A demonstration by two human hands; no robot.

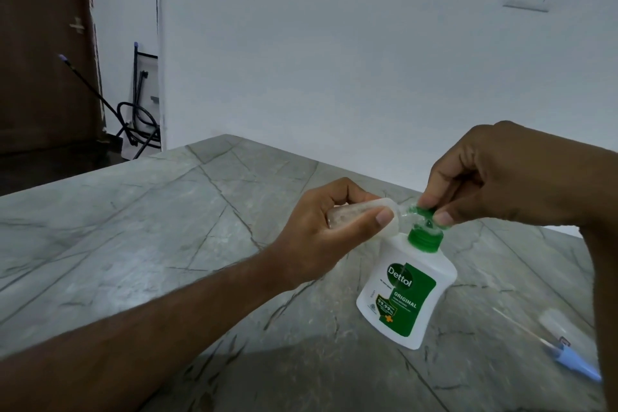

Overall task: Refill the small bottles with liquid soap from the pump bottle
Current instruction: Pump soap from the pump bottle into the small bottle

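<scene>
The left forearm stretches in from the bottom edge, closest of all, and at its end the left hand (321, 227) wraps thumb and fingers round a small clear bottle (347, 216), tipped on its side with its mouth pointed right, up against the green pump (521, 214). The right hand (495, 184) comes in from the other side, thumb and fingertips pinching down on that pump head. Below them stands the pump bottle (406, 291), white with a green label, upright on the grey stone counter (150, 211) and just right of centre.

So this looks like the filling itself, nozzle to mouth. How much soap has gone in is hard to tell: the little bottle is blurred, with something pale and speckled inside that may be soap or only glare.

Off to the right, near the edge, a second small bottle (556, 328) lies on the counter beside a blue cap (575, 365), partly hidden by the right forearm; whether it holds soap cannot be told. Judging by that, at least one refill remains, plus capping.
</scene>
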